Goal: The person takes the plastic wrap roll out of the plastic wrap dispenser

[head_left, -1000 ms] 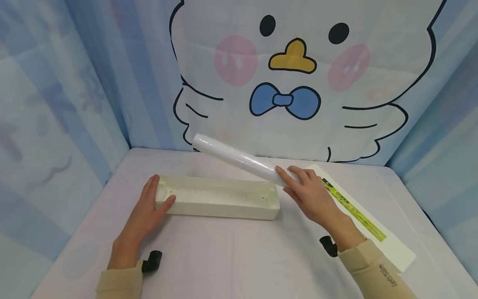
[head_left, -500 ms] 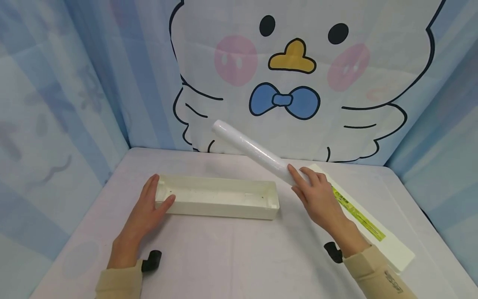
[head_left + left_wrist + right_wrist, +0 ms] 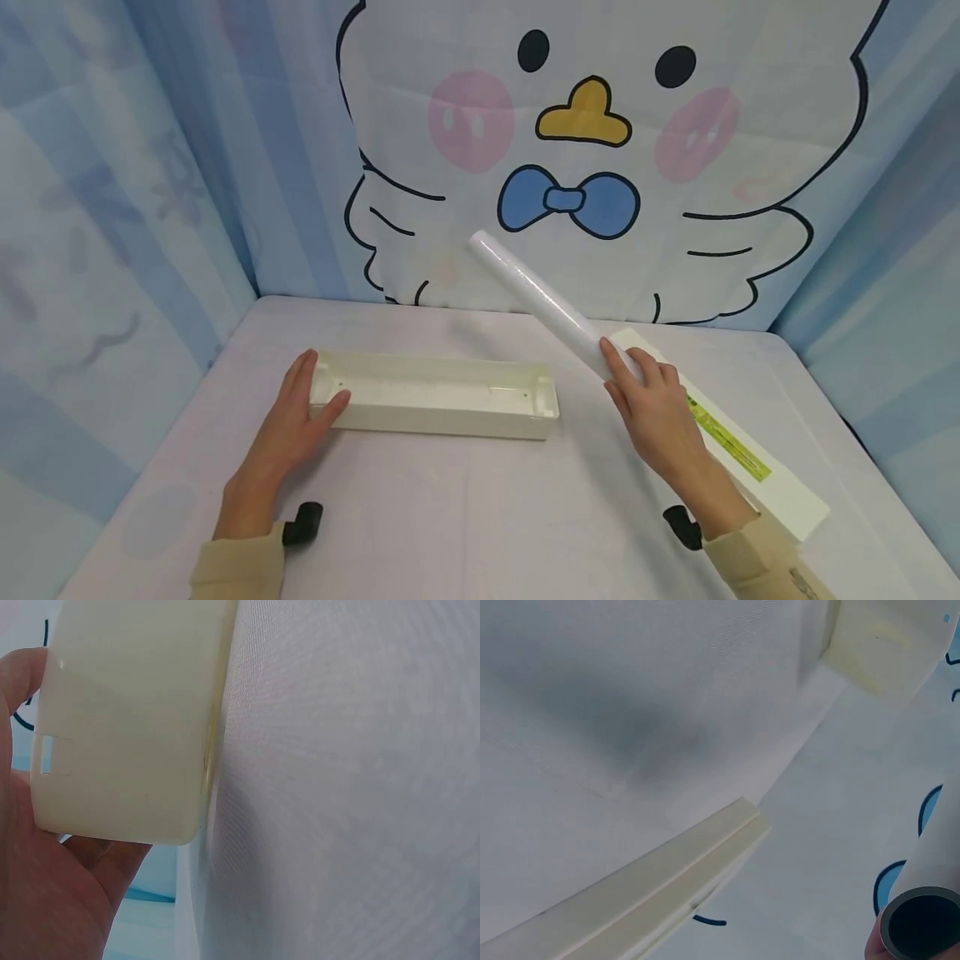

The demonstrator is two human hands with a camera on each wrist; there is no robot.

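Note:
A long cream plastic box (image 3: 442, 422) with no cover on its top lies on the white table, like the base of a cling film dispenser. My left hand (image 3: 281, 429) grips its left end, thumb at the front side and fingers round the far side. In the left wrist view, the box's end wall (image 3: 124, 750) fills the space beside the palm. My right hand (image 3: 660, 421) holds a roll of cling film (image 3: 536, 293) by its near end, tilted up to the left above the table. The roll's hollow dark core (image 3: 922, 926) faces the right wrist camera.
A cream lid (image 3: 791, 504) with a yellow-green label (image 3: 727, 437) lies slantwise at the right, partly behind the right hand and forearm. A curtain (image 3: 465, 200) with a cartoon face stands behind the table's back edge. Black wrist cameras show on both sleeves.
My right hand has moved right and slightly toward me with the cling film roll, whose far end has risen and swung right. My left hand and the box stay put.

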